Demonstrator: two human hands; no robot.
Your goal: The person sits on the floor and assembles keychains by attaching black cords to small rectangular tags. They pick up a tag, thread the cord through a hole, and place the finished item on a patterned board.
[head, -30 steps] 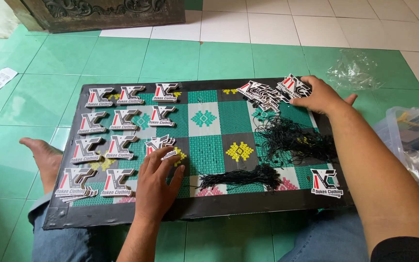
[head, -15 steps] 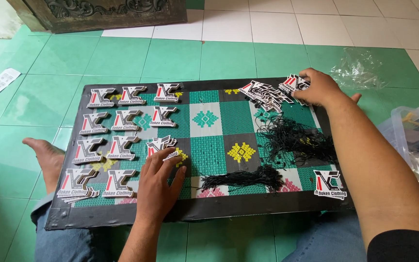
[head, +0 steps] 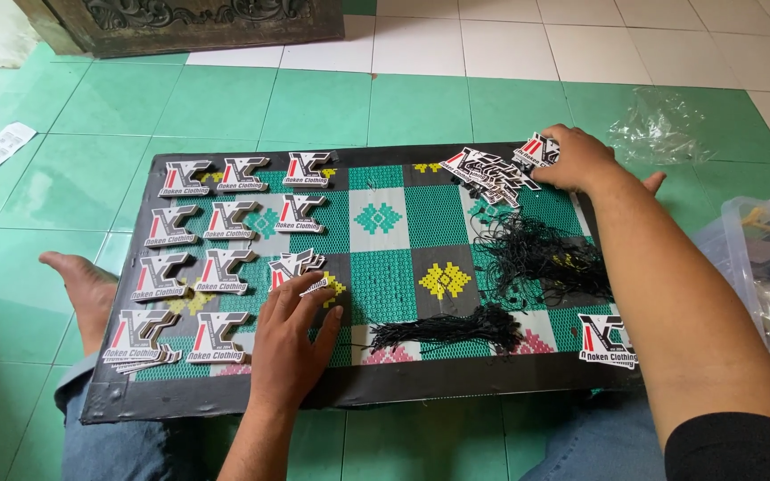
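Landmark: black-edged rectangular board with green, grey and white woven checker pattern (head: 385,258), lying across the person's lap over the green tiled floor (head: 314,107), long axis left-right.

Right hand (head: 581,158) at board's far right corner, fingers curled and pinching a white die-cut card tag with black and red logo shape (head: 535,150) at the right end of a loose heap of the same tags (head: 487,171). Heap lies just left of that hand, fanned along the far edge; right hand is the nearer one by far.

Left hand (head: 291,325) at board's near edge, left of centre, flat with fingers spread, fingertips pressing a small stack of tags (head: 300,265) just beyond them.

Left third of board: tags laid in neat rows (head: 216,249), small piles, all the same way up.

Tangle of black strings (head: 536,254) right of centre; tighter string bundle (head: 447,328) by near edge. Single tag (head: 608,340) at near right corner.

Off board to the right: crumpled clear plastic bag (head: 661,129), clear plastic tub (head: 768,258). Bare foot (head: 82,285) at left edge.
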